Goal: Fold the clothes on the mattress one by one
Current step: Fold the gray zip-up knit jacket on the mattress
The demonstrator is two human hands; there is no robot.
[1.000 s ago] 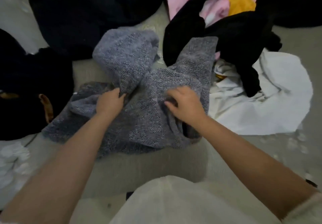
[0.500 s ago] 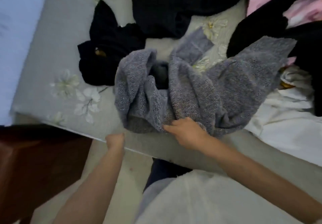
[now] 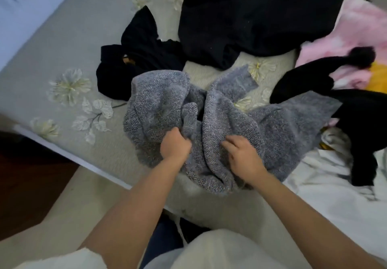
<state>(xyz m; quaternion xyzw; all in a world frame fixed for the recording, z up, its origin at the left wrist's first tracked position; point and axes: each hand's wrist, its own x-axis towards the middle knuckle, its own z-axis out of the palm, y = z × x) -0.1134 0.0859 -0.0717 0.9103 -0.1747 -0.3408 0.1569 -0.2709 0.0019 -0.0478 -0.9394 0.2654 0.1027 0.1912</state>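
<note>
A crumpled grey knit garment point(image 3: 270, 126) lies at the near edge of the grey flowered mattress point(image 3: 62, 59). My left hand point(image 3: 174, 144) grips a bunched fold of it near the middle. My right hand point(image 3: 243, 155) sits on the knit just to the right, fingers curled into the fabric. Two sleeves or flaps of the grey garment spread away from me, one left, one right.
Around the grey knit lie a small black garment point(image 3: 138, 59), a large black one point(image 3: 251, 15), a black piece point(image 3: 360, 118) at right, pink and yellow cloth point(image 3: 356, 30) and white cloth point(image 3: 326, 189). The mattress edge runs diagonally; dark floor point(image 3: 25, 185) is at lower left.
My left hand, off the mattress edge half a second ago, has come back up and taken hold of the grey knit. The right hand has shifted slightly right on the fabric.
</note>
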